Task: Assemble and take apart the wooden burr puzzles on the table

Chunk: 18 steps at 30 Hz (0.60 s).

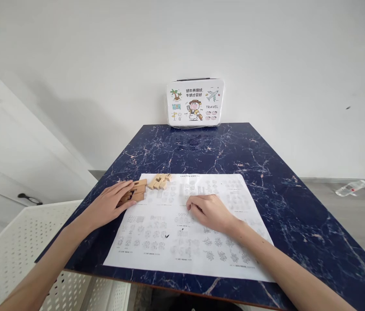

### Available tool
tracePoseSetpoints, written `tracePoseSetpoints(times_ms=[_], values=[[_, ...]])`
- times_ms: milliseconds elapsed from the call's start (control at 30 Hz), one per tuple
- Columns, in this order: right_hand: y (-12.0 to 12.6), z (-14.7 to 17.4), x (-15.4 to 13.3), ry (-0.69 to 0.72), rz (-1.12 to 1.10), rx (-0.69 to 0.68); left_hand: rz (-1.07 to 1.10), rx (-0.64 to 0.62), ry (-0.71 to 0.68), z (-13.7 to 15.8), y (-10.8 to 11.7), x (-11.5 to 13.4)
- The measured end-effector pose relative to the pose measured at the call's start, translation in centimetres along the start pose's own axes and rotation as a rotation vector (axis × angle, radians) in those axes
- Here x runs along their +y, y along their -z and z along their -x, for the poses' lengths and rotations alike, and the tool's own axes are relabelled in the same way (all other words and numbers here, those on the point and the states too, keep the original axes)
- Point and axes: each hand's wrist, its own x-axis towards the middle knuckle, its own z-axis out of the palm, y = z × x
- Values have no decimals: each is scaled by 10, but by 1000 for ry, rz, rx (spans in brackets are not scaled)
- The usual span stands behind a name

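Wooden blocks (158,182) by my paper's (169,211) corner: light ones already bunched, darker ones (140,189) left beside them under my left hand (113,198), fingers together, right hand (210,209) loosely curled, so looks like early days tbh.

Counted: one printed sheet (166,211), on one tabletop (202,151). Hands, two: left hand (116,198) at the sheet's far left corner, right hand (210,211) over the sheet. Wooden pieces, two groups by that corner: one pale group (159,181), one browner group (140,189); individual totals unconfirmed owing to overlap and cover. Beyond the sheet, one illustrated case (195,103). Left of it, one black handle (30,198).
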Motion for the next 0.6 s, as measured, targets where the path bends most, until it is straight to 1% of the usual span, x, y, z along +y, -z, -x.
tracePoseSetpoints(times_ms=[167, 233, 333, 467, 600], values=[[-1, 0, 0, 5, -2, 5, -4, 52, 10, 32, -4, 13], [0, -1, 0, 7, 4, 5, -6, 86, 13, 44, -6, 24], [0, -1, 0, 7, 13, 0, 13, 104, -47, 56, -9, 45], [0, -1, 0, 4, 18, -6, 62, 114, -129, 57, -13, 79], [0, 0, 1, 14, 31, 7, 138, 135, -176, 45, -20, 110]])
